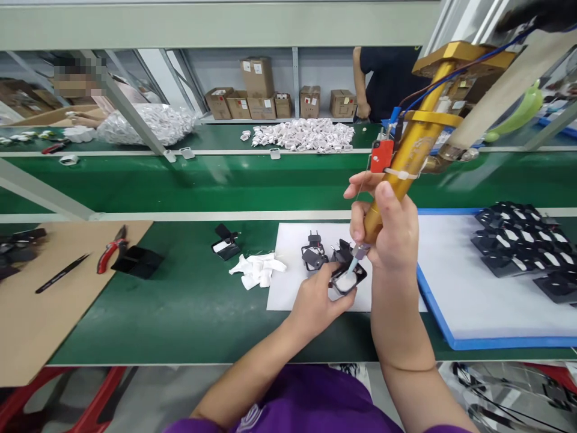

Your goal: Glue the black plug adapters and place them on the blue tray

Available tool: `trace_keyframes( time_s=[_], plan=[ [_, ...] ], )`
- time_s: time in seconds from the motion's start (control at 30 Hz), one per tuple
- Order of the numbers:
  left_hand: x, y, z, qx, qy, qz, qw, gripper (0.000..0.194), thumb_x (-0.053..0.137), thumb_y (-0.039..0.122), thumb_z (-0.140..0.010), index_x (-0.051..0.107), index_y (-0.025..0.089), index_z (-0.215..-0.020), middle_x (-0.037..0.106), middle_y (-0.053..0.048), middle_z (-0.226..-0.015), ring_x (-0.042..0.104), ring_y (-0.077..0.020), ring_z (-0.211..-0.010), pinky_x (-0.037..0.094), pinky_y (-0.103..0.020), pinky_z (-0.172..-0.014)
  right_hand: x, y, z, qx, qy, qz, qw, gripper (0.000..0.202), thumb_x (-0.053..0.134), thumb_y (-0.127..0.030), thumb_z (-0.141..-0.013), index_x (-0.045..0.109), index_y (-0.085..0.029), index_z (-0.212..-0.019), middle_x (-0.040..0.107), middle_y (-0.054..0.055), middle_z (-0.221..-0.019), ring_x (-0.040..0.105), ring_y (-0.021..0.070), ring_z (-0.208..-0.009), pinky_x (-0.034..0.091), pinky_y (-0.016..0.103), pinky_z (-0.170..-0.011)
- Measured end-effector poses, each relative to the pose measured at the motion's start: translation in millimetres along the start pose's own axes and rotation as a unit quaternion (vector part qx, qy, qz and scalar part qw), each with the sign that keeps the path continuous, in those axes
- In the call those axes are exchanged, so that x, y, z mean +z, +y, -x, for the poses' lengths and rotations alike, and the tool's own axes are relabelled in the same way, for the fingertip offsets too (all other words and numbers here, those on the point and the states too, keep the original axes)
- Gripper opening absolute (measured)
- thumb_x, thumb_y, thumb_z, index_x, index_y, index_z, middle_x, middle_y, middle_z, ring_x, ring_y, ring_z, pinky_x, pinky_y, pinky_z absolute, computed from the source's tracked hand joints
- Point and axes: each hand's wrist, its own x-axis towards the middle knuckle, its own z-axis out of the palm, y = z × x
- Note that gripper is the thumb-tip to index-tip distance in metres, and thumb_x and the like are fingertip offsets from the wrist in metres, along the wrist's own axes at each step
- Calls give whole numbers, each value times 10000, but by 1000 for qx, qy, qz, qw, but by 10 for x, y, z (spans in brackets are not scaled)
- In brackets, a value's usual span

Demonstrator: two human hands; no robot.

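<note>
My left hand [315, 296] grips a small black plastic housing [359, 278] with white material inside it. My right hand [396, 231] is wrapped round a gold-coloured dispensing gun [412, 141], whose pale nozzle [354, 262] points down into the housing. Whether the tip touches the white material I cannot tell. Just behind my left hand, black plug-like parts with metal pins [314, 252] lie on a white sheet [288, 294]. Left of the sheet is a small heap of white cloth-like pieces [258, 269], and another black part [225, 243] lies beyond it.
At right, a blue-edged tray [487, 322] carries rows of black parts [523, 237]. Brown board [81, 313] at left holds tweezers [63, 273] and red-handled pliers [110, 249]. White pieces [306, 133] cover part of the far bench; two people are beyond it. A hose [505, 90] hangs upper right.
</note>
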Motion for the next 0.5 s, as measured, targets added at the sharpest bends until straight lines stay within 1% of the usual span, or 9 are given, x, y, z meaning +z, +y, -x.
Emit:
trace_keyframes(
  time_s=[0.07, 0.17, 0.27, 0.3, 0.33, 0.4, 0.43, 0.5],
  plan=[
    [-126, -117, 52, -5, 14, -22, 1000, 341, 652, 267, -800, 558, 184, -1117, 732, -56, -987, 713, -191, -834, 574, -290, -759, -12, -6, -8, 7, 1, -18, 1000, 300, 639, -520, -851, 677, -237, -942, 629, 7, -849, 419, 45, -364, 262, 231, -301],
    [-418, -301, 171, -10, 58, -75, 995, 337, 631, 226, -780, 577, 185, -1111, 733, -58, -991, 708, -196, -864, 565, -297, -790, -29, -6, -21, 19, 6, -26, 999, 261, 648, -494, -849, 687, -249, -935, 627, 13, -854, 412, 52, -368, 231, 247, -295],
    [-749, -442, 253, -45, 109, -114, 986, 324, 635, 267, -774, 570, 192, -1083, 729, -47, -954, 704, -193, -816, 558, -294, -750, -40, 5, -35, 15, 12, -23, 1000, 222, 645, -449, -859, 693, -247, -938, 620, 8, -846, 416, 51, -365, 233, 245, -288],
    [-847, -484, 246, -61, 116, -122, 984, 326, 641, 296, -778, 560, 195, -1077, 726, -44, -943, 702, -191, -798, 553, -291, -730, -44, 10, -39, 11, 13, -20, 1000, 211, 644, -433, -863, 694, -242, -937, 619, 6, -843, 420, 48, -362, 236, 239, -283],
    [-932, -530, 213, -76, 114, -128, 982, 331, 645, 326, -784, 549, 197, -1073, 723, -42, -939, 700, -192, -792, 546, -288, -715, -48, 15, -44, 9, 14, -18, 1000, 202, 646, -421, -864, 695, -238, -935, 619, 5, -841, 424, 46, -360, 240, 233, -279],
    [-1049, -644, 67, -95, 86, -140, 982, 341, 644, 376, -798, 527, 200, -1066, 719, -45, -950, 699, -201, -809, 533, -289, -708, -57, 26, -53, 3, 15, -15, 1000, 200, 650, -411, -863, 694, -230, -936, 623, 5, -842, 427, 41, -355, 244, 222, -274],
    [-1076, -714, -44, -100, 66, -144, 982, 346, 639, 395, -806, 518, 201, -1065, 718, -47, -964, 698, -206, -823, 529, -291, -712, -63, 32, -57, 2, 15, -14, 1000, 203, 653, -410, -861, 691, -226, -939, 625, 5, -846, 429, 38, -354, 248, 216, -274],
    [-1068, -875, -311, -102, 25, -148, 983, 350, 629, 411, -821, 505, 204, -1074, 715, -59, -1015, 695, -212, -846, 526, -299, -730, -77, 43, -65, 1, 16, -10, 1000, 214, 655, -411, -860, 683, -220, -951, 626, -1, -855, 433, 30, -356, 260, 204, -278]
  ],
)
